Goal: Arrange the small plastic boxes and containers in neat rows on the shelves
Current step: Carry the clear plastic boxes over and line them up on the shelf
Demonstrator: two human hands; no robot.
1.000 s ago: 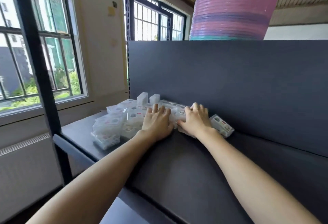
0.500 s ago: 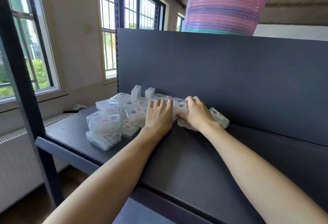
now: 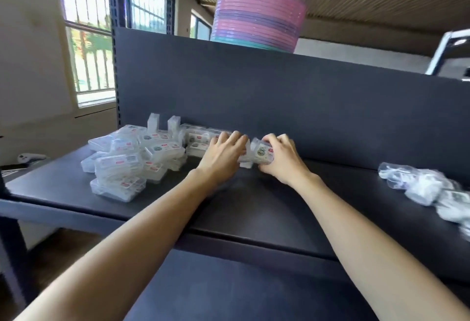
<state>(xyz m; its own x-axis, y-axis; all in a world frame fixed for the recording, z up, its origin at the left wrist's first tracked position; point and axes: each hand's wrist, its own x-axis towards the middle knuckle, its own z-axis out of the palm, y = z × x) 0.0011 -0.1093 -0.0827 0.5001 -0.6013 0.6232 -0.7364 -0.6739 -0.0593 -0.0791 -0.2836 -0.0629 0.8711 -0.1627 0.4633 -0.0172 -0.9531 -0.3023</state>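
Observation:
Several small clear plastic boxes (image 3: 127, 165) with coloured labels lie in a loose heap on the left part of the dark shelf (image 3: 254, 208); two stand upright at the back (image 3: 153, 122). My right hand (image 3: 283, 161) grips a clear box (image 3: 262, 154) and holds it tilted just above the shelf. My left hand (image 3: 222, 154) lies palm down beside it, its fingers touching the same box and the boxes behind. Both hands are near the shelf's back panel.
A blurred bunch of clear packets (image 3: 427, 190) lies on the shelf at the right. A tall stack of pink, purple and teal basins (image 3: 256, 17) stands above the back panel (image 3: 305, 96). A shelf post (image 3: 115, 40) and windows are at the left. A lower shelf (image 3: 229, 290) is beneath.
The view has swung right, bringing the packets at the right into sight. My right hand has lifted and tilted a box that earlier lay flat; my left hand has shifted right toward it.

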